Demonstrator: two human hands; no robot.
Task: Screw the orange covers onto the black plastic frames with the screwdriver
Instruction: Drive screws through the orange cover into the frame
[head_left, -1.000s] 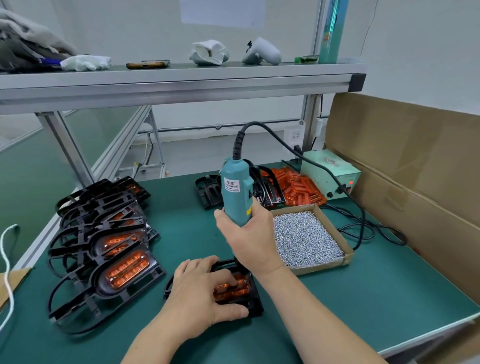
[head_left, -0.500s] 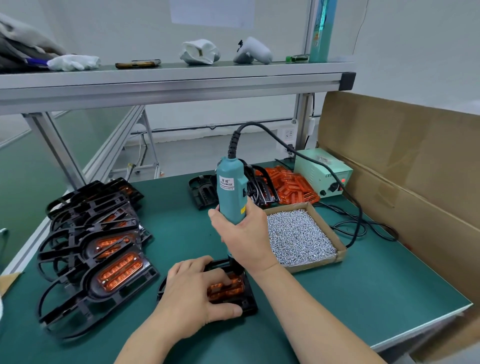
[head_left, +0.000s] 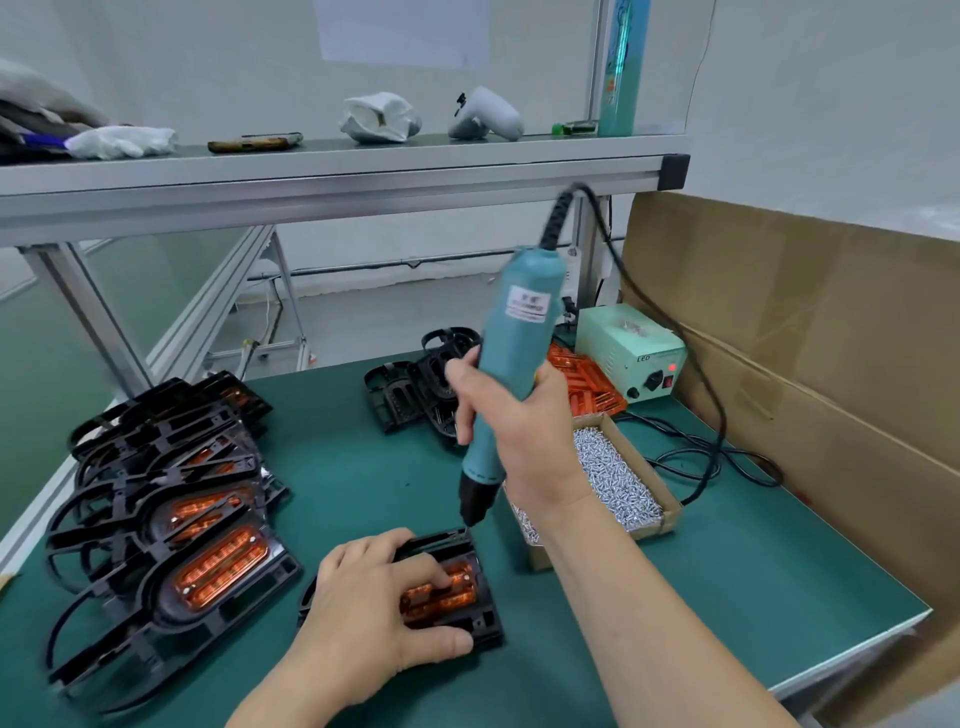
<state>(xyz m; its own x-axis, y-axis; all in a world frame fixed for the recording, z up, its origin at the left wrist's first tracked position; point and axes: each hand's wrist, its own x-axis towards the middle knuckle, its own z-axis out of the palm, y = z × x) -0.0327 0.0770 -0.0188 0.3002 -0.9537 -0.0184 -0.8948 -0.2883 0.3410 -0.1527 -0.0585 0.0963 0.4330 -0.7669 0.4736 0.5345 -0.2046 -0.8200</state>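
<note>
Head view; clock directions are read with the workpiece as dial centre. The green bench mat (head_left: 363, 467) carries everything, and a cardboard wall (head_left: 805, 374) closes it off from 1 to 4 o'clock. At 9 o'clock lies a fanned stack of finished frames (head_left: 171, 525), their orange inserts already seated. At 12 o'clock, well apart, sit bare black frames (head_left: 410, 389). Beside them, toward 1 o'clock, are loose orange covers (head_left: 587, 384) and the pale-green power unit (head_left: 628, 353) (red lamp lit). The screw tray (head_left: 618, 478) lies near, at 1 to 2 o'clock.

The electric screwdriver (head_left: 517, 343), tilted with its corded end toward 1 o'clock, is wrapped firmly by the right hand (head_left: 524, 436). The left hand (head_left: 374, 597) clamps the black frame (head_left: 483, 623) to the mat, with bent fingers over its orange cover (head_left: 441, 595) and the thumb along the near edge. The bit (head_left: 470, 522) meets the frame's far edge at 12 o'clock; whether it sits in a screw head cannot be told.

Step in hand, by judgement: driving a screw at the far end of this cover. The next move calls for bringing the driver upright over the hole, pressing straight down and bracing the frame against the twist. After that, probably, a fresh screw from the tray.
</note>
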